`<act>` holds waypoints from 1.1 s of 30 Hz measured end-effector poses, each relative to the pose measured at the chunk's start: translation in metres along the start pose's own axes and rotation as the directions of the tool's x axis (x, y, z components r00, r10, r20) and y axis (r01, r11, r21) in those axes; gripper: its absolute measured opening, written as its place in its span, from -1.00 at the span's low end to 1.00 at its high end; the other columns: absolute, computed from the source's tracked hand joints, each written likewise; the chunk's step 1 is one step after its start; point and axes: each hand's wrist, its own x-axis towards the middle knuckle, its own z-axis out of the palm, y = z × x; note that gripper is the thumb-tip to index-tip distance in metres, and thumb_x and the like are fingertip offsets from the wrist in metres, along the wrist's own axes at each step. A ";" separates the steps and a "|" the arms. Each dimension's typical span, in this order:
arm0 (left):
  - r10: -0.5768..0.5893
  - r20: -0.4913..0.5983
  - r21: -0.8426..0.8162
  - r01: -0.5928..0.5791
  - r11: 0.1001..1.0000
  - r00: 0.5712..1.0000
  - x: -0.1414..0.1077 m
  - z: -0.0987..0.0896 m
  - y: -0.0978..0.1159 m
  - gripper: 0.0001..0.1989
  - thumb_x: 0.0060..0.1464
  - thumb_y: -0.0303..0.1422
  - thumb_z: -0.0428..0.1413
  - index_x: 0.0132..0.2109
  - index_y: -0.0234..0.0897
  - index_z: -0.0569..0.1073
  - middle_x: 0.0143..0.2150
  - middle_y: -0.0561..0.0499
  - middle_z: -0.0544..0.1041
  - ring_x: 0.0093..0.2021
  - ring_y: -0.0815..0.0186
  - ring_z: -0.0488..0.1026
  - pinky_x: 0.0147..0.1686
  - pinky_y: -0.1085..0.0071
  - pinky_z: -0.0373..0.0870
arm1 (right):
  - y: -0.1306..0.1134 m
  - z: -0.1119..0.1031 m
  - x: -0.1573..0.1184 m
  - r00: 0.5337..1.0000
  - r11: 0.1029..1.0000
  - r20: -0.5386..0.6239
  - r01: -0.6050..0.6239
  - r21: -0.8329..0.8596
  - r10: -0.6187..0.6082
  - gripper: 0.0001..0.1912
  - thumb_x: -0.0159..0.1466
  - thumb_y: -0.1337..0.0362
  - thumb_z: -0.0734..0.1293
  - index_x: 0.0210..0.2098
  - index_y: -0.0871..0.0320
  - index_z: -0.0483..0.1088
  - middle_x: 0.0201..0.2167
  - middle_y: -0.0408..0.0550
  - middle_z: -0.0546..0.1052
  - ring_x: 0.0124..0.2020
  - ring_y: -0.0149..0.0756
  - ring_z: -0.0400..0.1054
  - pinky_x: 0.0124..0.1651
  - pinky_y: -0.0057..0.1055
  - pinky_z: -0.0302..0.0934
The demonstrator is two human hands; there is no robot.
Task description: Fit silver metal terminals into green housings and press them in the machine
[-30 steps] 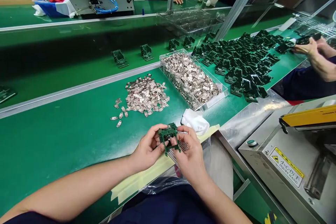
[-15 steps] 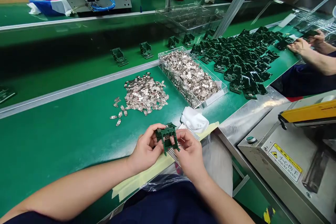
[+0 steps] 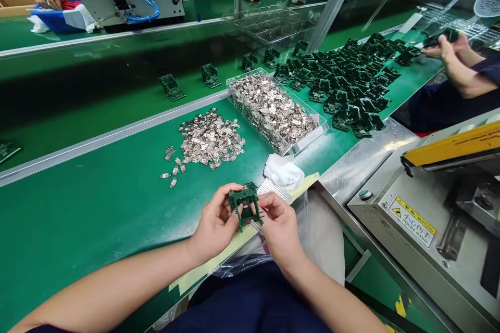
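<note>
Dark green frame point(image 3: 238, 202), silvery metal clips point(image 3: 211, 140), white cloth point(image 3: 283, 171), green bench top point(image 3: 78, 208)

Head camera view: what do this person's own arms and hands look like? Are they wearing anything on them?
Both the left hand and the right hand are bare: no gloves, rings or watch show. The left forearm and right forearm are uncovered too. A dark navy sleeve shows at the bottom edge, beside a dark navy top.

Dark green open frame part point(image 3: 245, 193), upright, pinched between left hand point(image 3: 214, 223) and right hand point(image 3: 279, 229).
</note>
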 end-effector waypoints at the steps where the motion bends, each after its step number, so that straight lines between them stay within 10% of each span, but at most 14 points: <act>1: -0.006 -0.006 0.002 0.006 1.000 1.000 -0.001 0.001 0.001 -0.68 0.15 -0.26 0.14 0.02 -0.19 0.32 -0.30 0.03 0.45 -0.46 0.40 0.41 -0.44 0.47 0.42 | 0.000 0.000 -0.001 1.000 1.000 -0.010 0.004 -0.007 -0.004 -0.75 0.02 0.18 0.50 -0.51 0.14 0.37 -0.45 -0.12 0.42 -0.44 -0.33 0.33 -0.39 -0.44 0.31; 22: -0.055 0.028 -0.004 0.055 0.998 0.998 -0.018 0.012 0.006 -0.67 0.11 -0.26 0.17 -0.01 -0.19 0.31 -0.33 0.03 0.49 -0.47 0.35 0.48 -0.54 0.46 0.46 | 0.007 0.002 -0.024 0.996 0.983 -0.041 -0.066 0.169 0.074 -0.63 -0.01 0.10 0.53 -0.52 0.10 0.27 -0.58 -0.21 0.36 -0.58 -0.34 0.28 -0.49 -0.37 0.32; 33: 0.125 -0.059 0.102 -0.119 0.988 0.990 0.040 0.025 0.002 -0.63 0.01 -0.19 0.24 -0.10 -0.27 0.35 -0.24 0.00 0.47 -0.23 0.31 0.45 -0.19 0.41 0.40 | 0.029 -0.068 -0.026 0.970 0.997 -0.239 -0.037 0.064 0.052 -0.59 0.06 -0.04 0.50 -0.42 0.18 0.39 -0.48 -0.13 0.44 -0.44 -0.36 0.33 -0.40 -0.46 0.32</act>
